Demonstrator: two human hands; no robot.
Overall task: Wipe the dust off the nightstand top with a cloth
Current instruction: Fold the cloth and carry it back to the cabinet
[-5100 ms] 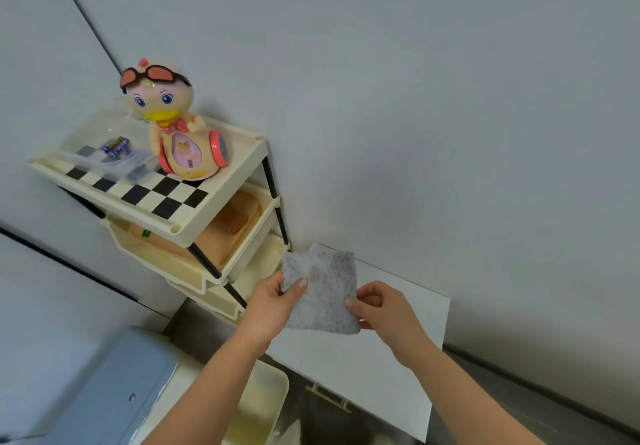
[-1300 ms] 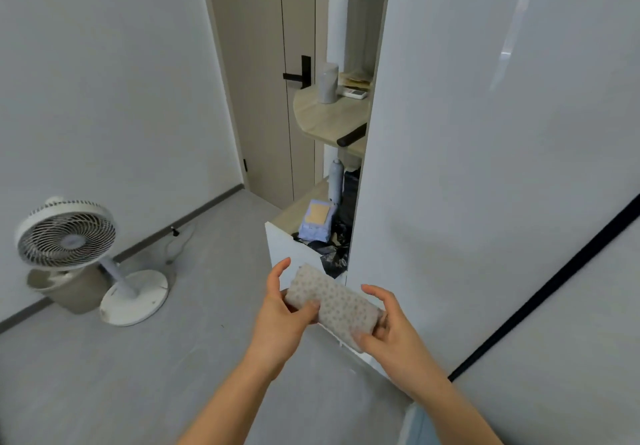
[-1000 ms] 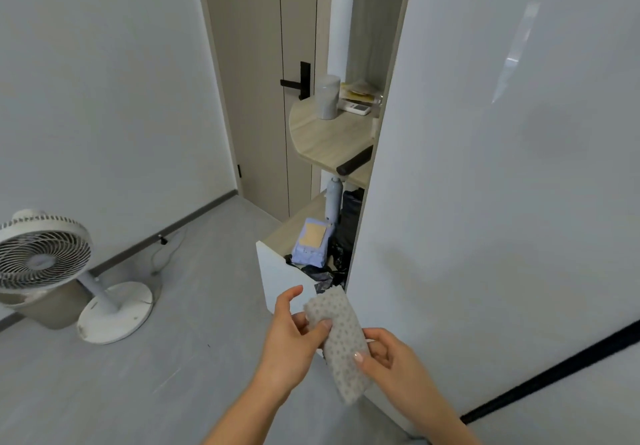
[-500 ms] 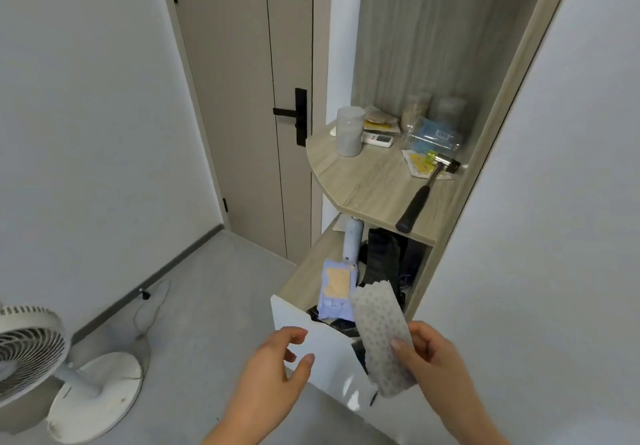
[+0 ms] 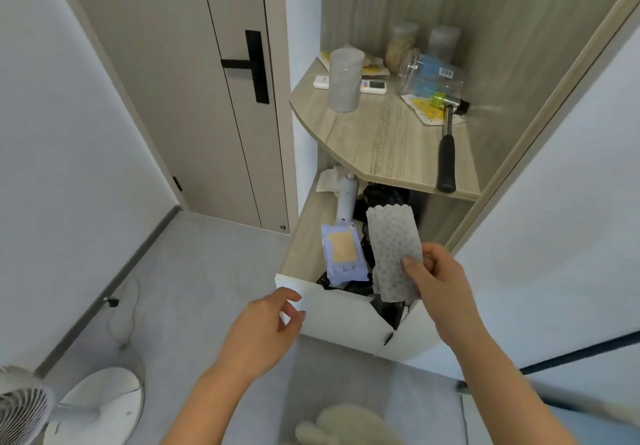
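Right hand (image 5: 438, 283) raised at mid-frame, forearm running up from the lower right, palm turned toward the camera. Its grip was closed on the folded dotted cloth (image 5: 393, 248), thumb pressed across the lower half, fingers behind. Cloth stood roughly upright, scalloped top edge uppermost, held in the air in front of the lower shelf (image 5: 303, 236) of a corner unit, touching nothing but the hand.

Left hand (image 5: 265, 332) lower and to the left, forearm rising from the bottom edge. Grip open and empty, fingers loosely curled, fingertips (image 5: 294, 297) just beside the white front panel (image 5: 341, 316) of the unit; contact could not be made out.

Lower shelf held a blue wipes packet (image 5: 343, 254), a white bottle (image 5: 346, 202) and dark crumpled material (image 5: 384, 195). Upper wooden shelf (image 5: 377, 139) carried a frosted cylinder (image 5: 343, 79), a white remote (image 5: 372, 86), clear jars (image 5: 427, 73) and a hammer (image 5: 446, 143) lying with its black handle toward the front edge.

Door (image 5: 194, 80) with a black handle (image 5: 251, 63) to the left. Fan (image 5: 20, 410) at the bottom-left corner on the grey floor (image 5: 194, 288).
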